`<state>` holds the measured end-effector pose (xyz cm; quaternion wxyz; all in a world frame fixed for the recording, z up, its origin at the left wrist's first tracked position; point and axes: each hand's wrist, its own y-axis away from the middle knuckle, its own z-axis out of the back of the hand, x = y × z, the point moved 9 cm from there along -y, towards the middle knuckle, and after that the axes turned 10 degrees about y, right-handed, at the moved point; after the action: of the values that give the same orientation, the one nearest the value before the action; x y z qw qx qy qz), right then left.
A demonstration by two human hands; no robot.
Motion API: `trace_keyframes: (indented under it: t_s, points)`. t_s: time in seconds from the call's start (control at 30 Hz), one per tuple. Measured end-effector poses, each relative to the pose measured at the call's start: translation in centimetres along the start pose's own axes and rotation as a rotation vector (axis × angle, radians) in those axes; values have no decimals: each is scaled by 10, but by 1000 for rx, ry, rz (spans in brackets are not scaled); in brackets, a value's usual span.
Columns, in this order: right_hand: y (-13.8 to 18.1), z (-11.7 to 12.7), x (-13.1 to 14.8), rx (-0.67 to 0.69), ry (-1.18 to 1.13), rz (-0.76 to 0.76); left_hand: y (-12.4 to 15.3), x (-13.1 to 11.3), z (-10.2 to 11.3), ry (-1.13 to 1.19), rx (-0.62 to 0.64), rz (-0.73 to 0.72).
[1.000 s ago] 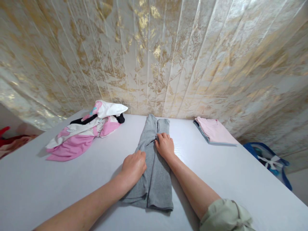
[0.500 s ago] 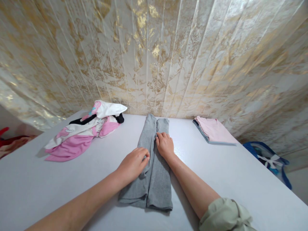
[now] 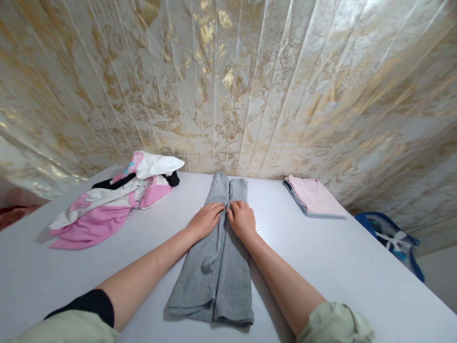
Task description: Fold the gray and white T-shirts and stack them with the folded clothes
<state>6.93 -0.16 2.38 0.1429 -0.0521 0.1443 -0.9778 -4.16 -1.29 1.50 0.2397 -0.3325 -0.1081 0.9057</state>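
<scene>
A grey garment lies lengthwise on the white table, its two sides folded in so that they meet along a middle seam. My left hand rests on its left half, fingers closed on the cloth at that seam. Right beside it, my right hand grips the right half with bent fingers. The fingertips of both hands almost touch. Below my left hand the fabric is slightly rumpled, and what lies under my palms is hidden.
To the left is a loose heap of pink, white and black clothes. A folded stack with a pink garment on top sits at the right. Beyond the right edge of the table is a blue-trimmed clear bag. A gold-patterned curtain hangs behind.
My left hand has moved up and forward along the garment to the middle seam, level with my right hand. The right hand stays at nearly the same spot on the cloth.
</scene>
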Motion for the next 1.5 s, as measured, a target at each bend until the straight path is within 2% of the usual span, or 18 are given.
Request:
trace_keyframes:
  t_s: [0.17, 0.33, 0.43, 0.6, 0.8, 0.9, 1.03, 1.27, 1.5]
  points:
    - [-1, -3, -1, -9, -13, -7, 2, -1, 7, -43, -35, 46]
    - [-5, -4, -10, -14, -73, -77, -18, -6, 11, -129, -44, 155]
    - [-4, -2, -11, -18, -91, -84, -28, -8, 7, -149, -54, 180]
    - [-2, 1, -6, -10, -51, -57, -35, 4, 1, -151, -99, 244]
    - [-3, -1, -6, 0, -55, -37, -30, 17, 16, -139, -225, 305]
    - [-2, -1, -4, -3, -55, -24, -26, 10, 18, -167, -226, 266]
    - [-2, -1, -1, 5, -42, -25, -25, -1, 6, -172, -122, 179]
    - [-3, -2, -2, 30, -26, -34, -27, -5, 1, -77, -90, 70]
    - [-4, -3, -1, 15, -22, -14, -27, -2, 3, -66, -93, 124]
